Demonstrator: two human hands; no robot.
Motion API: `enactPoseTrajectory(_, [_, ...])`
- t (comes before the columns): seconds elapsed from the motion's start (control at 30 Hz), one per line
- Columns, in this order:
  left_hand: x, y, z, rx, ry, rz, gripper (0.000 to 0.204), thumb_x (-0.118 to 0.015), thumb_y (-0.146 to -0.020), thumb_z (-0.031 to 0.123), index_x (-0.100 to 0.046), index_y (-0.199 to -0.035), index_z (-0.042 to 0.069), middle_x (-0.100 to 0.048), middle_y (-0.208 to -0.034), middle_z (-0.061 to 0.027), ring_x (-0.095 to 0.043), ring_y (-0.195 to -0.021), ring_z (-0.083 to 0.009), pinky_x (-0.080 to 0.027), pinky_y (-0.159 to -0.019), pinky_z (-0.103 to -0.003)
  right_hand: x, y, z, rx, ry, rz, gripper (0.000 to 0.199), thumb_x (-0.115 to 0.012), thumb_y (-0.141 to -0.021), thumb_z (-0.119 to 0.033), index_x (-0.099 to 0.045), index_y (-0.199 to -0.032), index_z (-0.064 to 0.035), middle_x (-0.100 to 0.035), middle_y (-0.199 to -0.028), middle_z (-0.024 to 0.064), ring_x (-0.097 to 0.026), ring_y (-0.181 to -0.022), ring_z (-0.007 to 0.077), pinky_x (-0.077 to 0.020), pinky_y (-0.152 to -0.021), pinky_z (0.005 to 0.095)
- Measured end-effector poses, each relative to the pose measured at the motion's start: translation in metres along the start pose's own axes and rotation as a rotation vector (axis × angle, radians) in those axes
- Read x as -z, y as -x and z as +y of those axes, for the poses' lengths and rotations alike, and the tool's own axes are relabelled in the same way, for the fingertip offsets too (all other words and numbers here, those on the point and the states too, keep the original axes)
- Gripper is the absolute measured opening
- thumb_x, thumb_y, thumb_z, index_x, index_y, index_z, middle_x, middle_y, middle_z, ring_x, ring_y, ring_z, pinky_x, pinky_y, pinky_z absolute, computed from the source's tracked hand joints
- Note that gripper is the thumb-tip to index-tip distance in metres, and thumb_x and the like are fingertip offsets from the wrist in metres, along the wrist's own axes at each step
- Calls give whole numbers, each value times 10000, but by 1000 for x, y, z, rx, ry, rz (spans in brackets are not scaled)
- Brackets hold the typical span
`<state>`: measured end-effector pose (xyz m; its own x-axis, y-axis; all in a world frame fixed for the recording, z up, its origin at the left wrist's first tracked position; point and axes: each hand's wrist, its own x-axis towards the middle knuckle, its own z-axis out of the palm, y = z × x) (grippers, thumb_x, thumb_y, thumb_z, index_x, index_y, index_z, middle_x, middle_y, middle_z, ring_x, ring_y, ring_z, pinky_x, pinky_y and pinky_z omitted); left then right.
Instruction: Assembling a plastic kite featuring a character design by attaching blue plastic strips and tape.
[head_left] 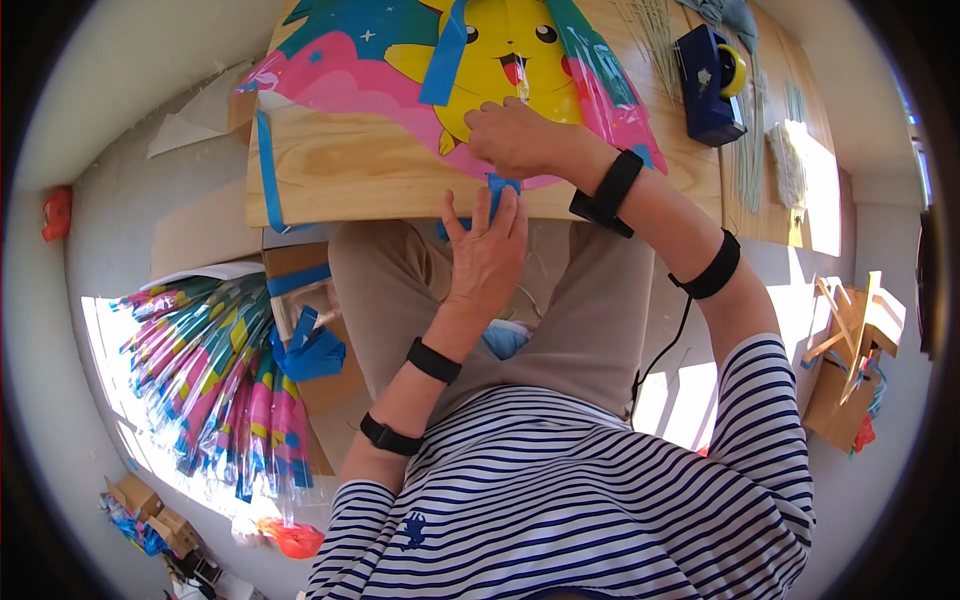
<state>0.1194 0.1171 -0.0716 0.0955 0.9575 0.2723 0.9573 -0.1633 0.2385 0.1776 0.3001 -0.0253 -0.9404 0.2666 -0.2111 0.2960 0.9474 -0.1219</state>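
A printed plastic kite sheet (400,115) lies on the wooden table in front of me, in pink and teal with a yellow cartoon figure. Over it my right hand (520,140) hovers or rests with fingers curled closed; what they hold, if anything, is hidden. At the table's near edge is my left hand (485,250), its fingers stretched out and apart. Its fingertips touch or lie beside a small blue strip (503,183) at the sheet's lower edge. Another blue strip (445,55) lies across the figure's left side.
A dark blue tape dispenser (710,85) with a yellow core stands at the right, beside thin pale sticks (748,150). Left of my legs are a fanned stack of folded printed sheets (215,370) and bunched blue ribbon (307,350). Another blue ribbon (267,170) hangs over the table's left corner.
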Motion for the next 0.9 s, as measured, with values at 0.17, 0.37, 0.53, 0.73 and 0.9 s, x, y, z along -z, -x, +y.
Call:
enactPoseTrajectory(0.17, [1, 0, 0, -10, 5, -3, 544, -636, -725, 30, -603, -1267, 0, -503, -1366, -85, -402, -1305, -335, -157, -1101, -700, 1, -2, -1, 3, 31, 0, 84, -601, -770, -59, -681, -747, -60, -572, -883, 107, -582, -882, 299, -430, -708, 440])
enactPoseTrajectory(0.37, [-2, 0, 0, -14, -4, 1, 535, -625, -737, 40, -602, -1270, 1, -510, -1359, -88, -405, -1313, -329, -149, -1101, -706, 0, -3, -1, -19, 31, -19, 84, -608, -775, -63, -692, -763, -59, -584, -891, 105, -591, -900, 295, -435, -710, 439])
enactPoseTrajectory(0.53, [1, -2, 0, -26, 17, 20, 493, -591, -773, 37, -598, -1264, -9, -533, -1325, -93, -435, -1333, -284, -141, -1102, -714, -2, -3, -1, -20, 32, -33, 93, -614, -781, -68, -706, -791, -59, -594, -911, 107, -595, -915, 296, -438, -717, 440])
enactPoseTrajectory(0.73, [-2, -4, -2, -36, 20, 23, 442, -588, -801, 50, -600, -1239, -5, -534, -1300, -93, -465, -1324, -245, -140, -1096, -736, -6, -3, 0, -8, 30, -12, 110, -612, -787, -68, -716, -819, -56, -600, -915, 106, -597, -923, 296, -438, -723, 439])
enactPoseTrajectory(0.9, [-4, -4, -3, -41, 19, 15, 430, -597, -800, 55, -594, -1227, 3, -527, -1284, -89, -475, -1310, -241, -162, -1083, -753, -6, -4, -1, -14, 59, -12, 116, -623, -776, -78, -723, -833, -60, -609, -920, 107, -607, -918, 298, -442, -715, 440])
